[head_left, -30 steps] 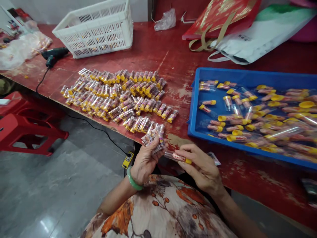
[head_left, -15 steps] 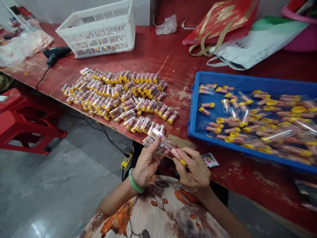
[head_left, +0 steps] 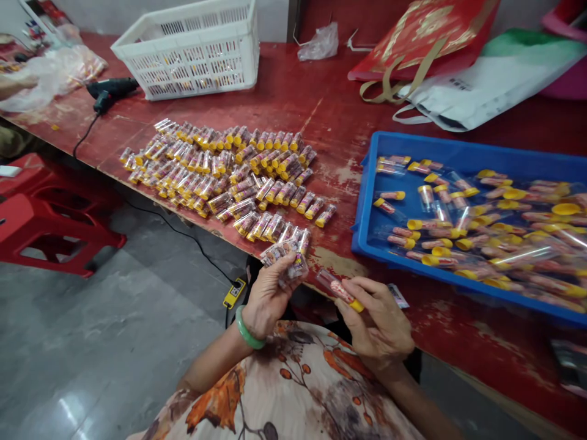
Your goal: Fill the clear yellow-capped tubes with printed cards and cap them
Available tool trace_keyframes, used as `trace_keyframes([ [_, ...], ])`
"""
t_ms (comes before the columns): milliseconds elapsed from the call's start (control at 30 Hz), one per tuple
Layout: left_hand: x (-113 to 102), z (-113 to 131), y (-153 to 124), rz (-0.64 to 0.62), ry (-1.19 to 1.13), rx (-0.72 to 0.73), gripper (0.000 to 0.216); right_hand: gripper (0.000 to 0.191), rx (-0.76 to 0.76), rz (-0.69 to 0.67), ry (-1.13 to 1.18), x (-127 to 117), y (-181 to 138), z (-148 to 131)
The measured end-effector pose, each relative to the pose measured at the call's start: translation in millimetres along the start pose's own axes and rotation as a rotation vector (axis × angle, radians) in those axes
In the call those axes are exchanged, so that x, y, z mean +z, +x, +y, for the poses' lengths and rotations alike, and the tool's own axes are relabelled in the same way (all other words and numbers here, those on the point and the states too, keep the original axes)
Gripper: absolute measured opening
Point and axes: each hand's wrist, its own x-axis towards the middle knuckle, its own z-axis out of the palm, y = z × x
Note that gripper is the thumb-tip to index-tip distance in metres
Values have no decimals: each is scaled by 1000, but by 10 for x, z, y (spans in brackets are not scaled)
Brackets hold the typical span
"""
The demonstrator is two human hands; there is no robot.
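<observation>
My left hand point(head_left: 274, 293), with a green bangle at its wrist, is closed on a small stack of clear printed plastic sleeves point(head_left: 287, 256) at the table's front edge. To its right, my right hand point(head_left: 378, 321) pinches a clear tube with a yellow cap point(head_left: 340, 289). The tube is tilted, its capped end toward me, and reddish-white contents show inside. A gap separates tube and sleeves. Beyond my left hand lie rows of sleeved tubes point(head_left: 202, 168) with yellow caps. Right of my hands, a blue tray point(head_left: 364, 205) holds many loose tubes without printed sleeves.
A white crate point(head_left: 202, 64) stands at the back left beside a dark corded tool point(head_left: 112, 88). Bags, including a red one point(head_left: 422, 36), lie at the back right. At far left are red stools point(head_left: 59, 226) and another person's hand point(head_left: 18, 85) by a plastic bag.
My right hand has drawn the tube right and away from the sleeves in my left hand. The view has shifted slightly. Another person's hand has appeared at the far left.
</observation>
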Motion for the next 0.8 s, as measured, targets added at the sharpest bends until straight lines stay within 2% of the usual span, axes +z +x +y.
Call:
trace_keyframes([
  [133,-10,-15,-48,-105,-7,79,25,44,-5,4,35,-25,27,-52],
  [267,-9,-55,-80,-42,-19,45,17,46,-43,7,72,-26,4,-52],
  [367,11,-93,-106,-66,-51,-7,17,48,-68,-29,78,-16,-50,-12],
  [467,48,-124,-146,-81,-77,-47,21,52,-137,-49,2,-4,-103,41],
  [600,89,-151,-191,-77,-68,-59,21,58,-285,9,-209,-20,-135,78],
  [700,103,-167,-218,-72,-50,-73,18,53,-431,-43,-325,-49,-143,65],
  [800,99,-183,-247,-80,-29,-95,15,50,-370,-36,-261,-49,-165,40],
])
